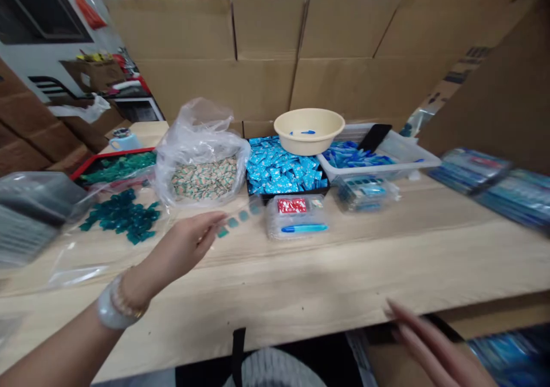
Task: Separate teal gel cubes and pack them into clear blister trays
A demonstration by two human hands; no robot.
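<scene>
My left hand (pixel 184 244) reaches over the table and pinches one end of a clear strip with a row of teal squares (pixel 232 222). The strip's far end comes close to a clear plastic case (pixel 296 232), which holds a blue pen-like tool (pixel 304 228) and a red packet (pixel 291 205). Left of that hand lies a pile of dark teal pieces (pixel 124 215) on clear plastic. My right hand (pixel 433 341), smeared by motion, is at the table's front edge with fingers stretched out and nothing visible in them.
Behind stand a plastic bag of small printed pieces (pixel 204 178), a tray of blue packets (pixel 283 166), a cream basin (pixel 309 141) and a white bin (pixel 412 152) of blue tools. More packed cases (pixel 365 192) sit nearby. Cardboard (pixel 266 89) walls the back.
</scene>
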